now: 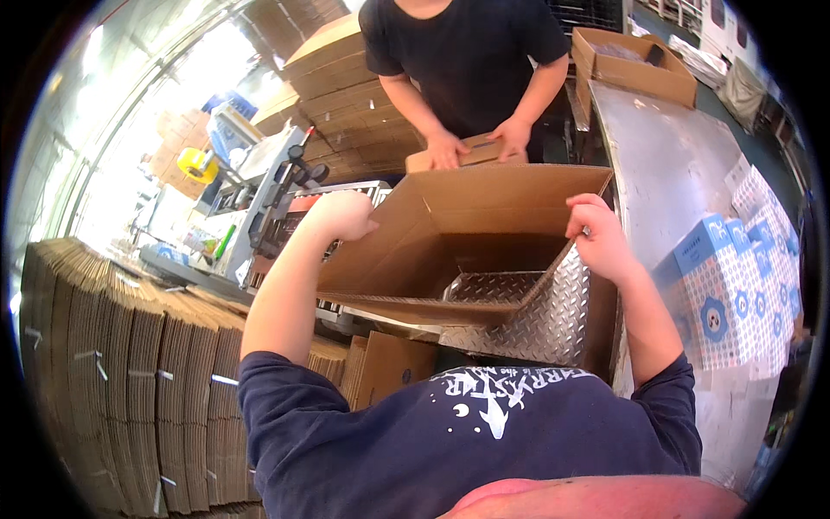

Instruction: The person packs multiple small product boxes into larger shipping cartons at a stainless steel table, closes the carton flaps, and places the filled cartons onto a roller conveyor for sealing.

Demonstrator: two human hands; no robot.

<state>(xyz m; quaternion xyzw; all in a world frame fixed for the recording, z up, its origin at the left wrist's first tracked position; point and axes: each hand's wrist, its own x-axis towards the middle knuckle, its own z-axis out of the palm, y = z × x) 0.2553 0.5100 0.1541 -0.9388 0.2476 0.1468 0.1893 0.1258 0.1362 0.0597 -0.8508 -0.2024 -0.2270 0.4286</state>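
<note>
Between my hands a large brown cardboard carton [510, 197] is spread into a box shape, its near opening facing me. Through it shows part of a diamond-patterned metal plate [566, 298], so the carton appears open at the bottom too. My left hand [344, 214] is closed on the carton's left edge, most of its fingers hidden from view. At the right edge, my right hand [598, 238] pinches the cardboard with bent fingers. Just beyond the carton, a co-worker in a dark T-shirt [471, 73] has both hands on a smaller brown cardboard piece [482, 150].
Stacks of flattened cartons [130, 372] stand at the left. A metal table [666, 156] runs along the right, bearing blue-and-white patterned packages [726, 294] and an open carton [605, 65]. A machine with a roller track [285, 216] is at the far left, near piled cartons [346, 104].
</note>
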